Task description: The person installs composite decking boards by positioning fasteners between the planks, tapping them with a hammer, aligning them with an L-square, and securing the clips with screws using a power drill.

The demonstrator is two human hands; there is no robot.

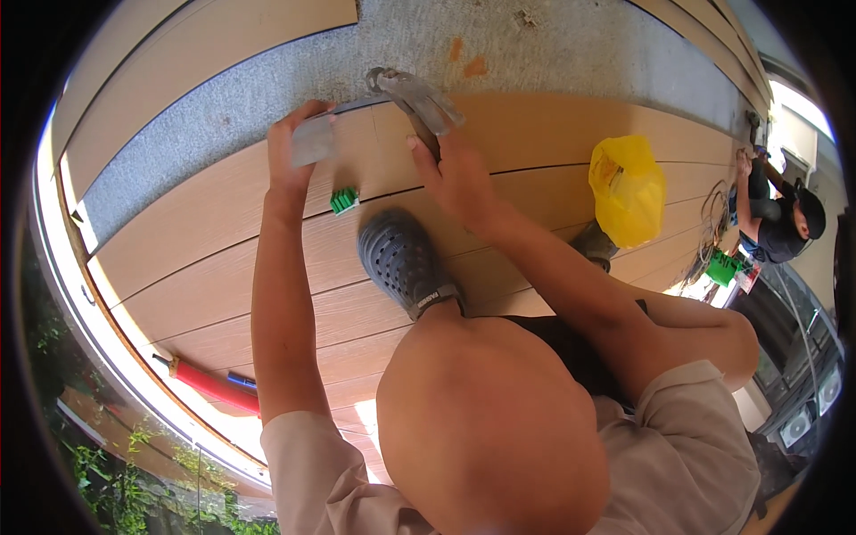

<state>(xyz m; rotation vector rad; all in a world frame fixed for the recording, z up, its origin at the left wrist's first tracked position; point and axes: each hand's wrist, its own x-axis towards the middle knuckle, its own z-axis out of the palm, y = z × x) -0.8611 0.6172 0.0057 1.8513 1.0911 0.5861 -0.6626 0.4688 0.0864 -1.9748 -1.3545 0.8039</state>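
I've got two hands at work over the brown deck boards (535,129). Left hand (283,147): fingers curled, pinching a pale grey block (312,143) right at the edge of the nearest board. Block's blurred, can't tell the material. Right hand (462,183): wrapped round the handle of what looks like a hammer (417,96), thumb up along it; head smeared, sits just beyond that hand, toward the board edge, apart from the block. I can't tell if the hammer touches anything.

Dark strip (361,105) along the board edge, between left hand and hammer. Small cluster of green pieces (343,201) on the boards, just nearer the body than the left hand. Dark clog (399,256) on a foot, below and between both hands. Yellow bag (629,192) stands to the right of the right hand, near it. Beyond both hands I see a bare concrete strip (580,53); loose boards (223,40) lie past the left hand, far side. Red tube (209,383) and a blue item (242,381) lie well apart from the left hand, back toward the body. Another person (785,218) in a dark cap, well off to the right hand's right.
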